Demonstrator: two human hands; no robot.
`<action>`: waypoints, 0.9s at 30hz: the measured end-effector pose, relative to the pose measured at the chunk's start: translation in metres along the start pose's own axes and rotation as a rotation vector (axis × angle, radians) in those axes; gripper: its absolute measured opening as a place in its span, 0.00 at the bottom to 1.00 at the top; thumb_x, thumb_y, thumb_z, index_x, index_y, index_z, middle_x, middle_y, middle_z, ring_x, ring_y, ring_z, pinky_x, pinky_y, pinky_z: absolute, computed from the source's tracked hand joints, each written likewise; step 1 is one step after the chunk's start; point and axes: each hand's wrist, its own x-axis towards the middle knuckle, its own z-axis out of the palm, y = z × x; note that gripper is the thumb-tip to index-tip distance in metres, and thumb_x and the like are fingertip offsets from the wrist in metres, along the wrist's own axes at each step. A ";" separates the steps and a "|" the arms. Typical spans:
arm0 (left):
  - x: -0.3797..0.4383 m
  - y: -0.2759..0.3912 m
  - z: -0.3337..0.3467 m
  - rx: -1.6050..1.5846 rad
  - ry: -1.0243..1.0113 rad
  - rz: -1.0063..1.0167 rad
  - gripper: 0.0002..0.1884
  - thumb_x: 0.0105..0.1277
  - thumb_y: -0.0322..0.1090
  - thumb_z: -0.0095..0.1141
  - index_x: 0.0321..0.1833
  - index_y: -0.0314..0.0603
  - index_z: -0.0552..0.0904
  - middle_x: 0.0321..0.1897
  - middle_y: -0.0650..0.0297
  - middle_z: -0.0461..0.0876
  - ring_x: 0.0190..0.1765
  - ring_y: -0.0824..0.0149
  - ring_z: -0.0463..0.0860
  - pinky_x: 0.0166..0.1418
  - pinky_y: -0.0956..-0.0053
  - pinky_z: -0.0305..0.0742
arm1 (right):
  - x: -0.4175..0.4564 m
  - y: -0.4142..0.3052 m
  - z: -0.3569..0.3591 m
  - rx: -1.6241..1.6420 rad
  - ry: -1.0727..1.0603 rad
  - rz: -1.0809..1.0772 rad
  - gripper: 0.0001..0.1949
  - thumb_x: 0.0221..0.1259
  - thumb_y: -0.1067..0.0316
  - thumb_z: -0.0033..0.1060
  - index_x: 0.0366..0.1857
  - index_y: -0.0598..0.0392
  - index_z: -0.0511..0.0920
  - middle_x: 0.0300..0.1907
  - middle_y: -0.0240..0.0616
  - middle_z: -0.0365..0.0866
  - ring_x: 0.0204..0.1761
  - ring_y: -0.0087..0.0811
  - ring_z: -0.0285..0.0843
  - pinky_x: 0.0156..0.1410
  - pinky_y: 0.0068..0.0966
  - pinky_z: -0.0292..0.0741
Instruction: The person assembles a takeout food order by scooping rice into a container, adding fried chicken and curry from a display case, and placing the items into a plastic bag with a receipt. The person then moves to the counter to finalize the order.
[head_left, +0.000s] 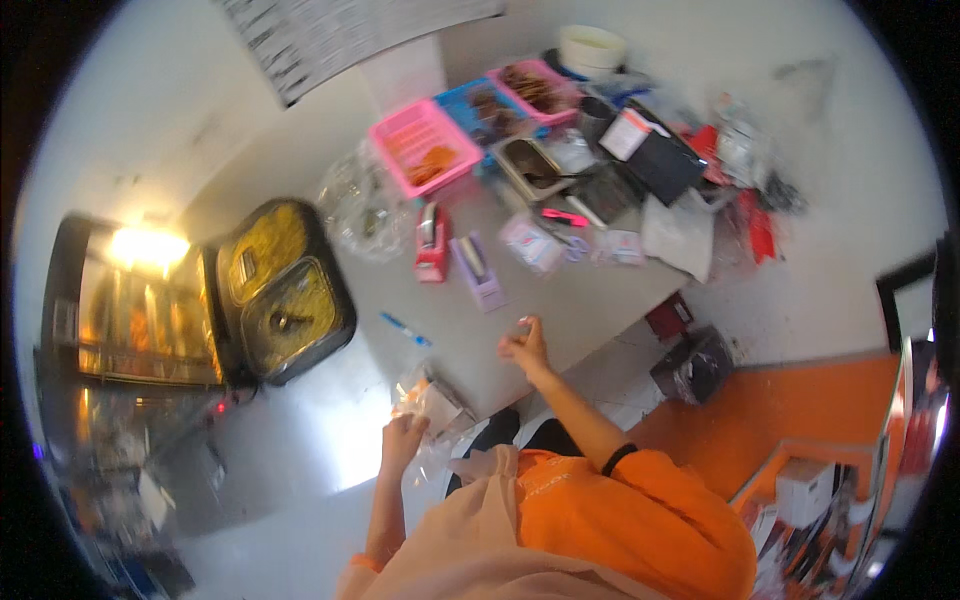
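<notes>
My left hand (405, 439) pinches a clear plastic bag (411, 388) at the front edge of the grey table (480, 349). Something orange shows through the film, and a small white box (442, 409) lies against or inside the bag; I cannot tell which. Above the tabletop, my right hand (526, 349) has its fingers curled and apart, with no object visible between them. Beyond it lie a purple tape dispenser (478, 274) and a red tape dispenser (430, 244). A blue pen (406, 329) rests between the bag and the dispensers.
Black tray (341, 330) with yellow food stands left, beside a lit display case (142, 315). Pink baskets (386, 135), (499, 75), a blue basket (450, 101) and a metal container (525, 191) line the back. Purple-handled scissors (576, 249) lie right; a dark bin (694, 367) stands below.
</notes>
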 end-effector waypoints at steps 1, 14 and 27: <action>-0.002 0.010 0.007 -0.044 -0.056 -0.022 0.17 0.57 0.44 0.58 0.35 0.32 0.83 0.26 0.49 0.82 0.32 0.56 0.83 0.39 0.66 0.74 | -0.033 -0.008 -0.006 0.095 -0.031 0.031 0.26 0.55 0.77 0.60 0.51 0.45 0.56 0.35 0.45 0.78 0.30 0.35 0.81 0.34 0.34 0.81; -0.066 0.180 0.200 0.224 -0.647 0.735 0.13 0.57 0.41 0.53 0.33 0.39 0.84 0.30 0.49 0.83 0.36 0.51 0.82 0.41 0.63 0.74 | -0.354 -0.096 -0.210 -0.198 0.704 -0.489 0.30 0.56 0.70 0.63 0.61 0.48 0.59 0.32 0.39 0.82 0.33 0.26 0.81 0.38 0.21 0.76; -0.321 0.308 0.357 -0.012 -1.375 0.668 0.13 0.65 0.38 0.52 0.31 0.35 0.81 0.26 0.65 0.81 0.30 0.74 0.77 0.36 0.79 0.71 | -0.626 -0.080 -0.298 -0.225 1.459 -0.706 0.28 0.57 0.77 0.59 0.60 0.57 0.57 0.35 0.41 0.81 0.36 0.29 0.82 0.42 0.22 0.79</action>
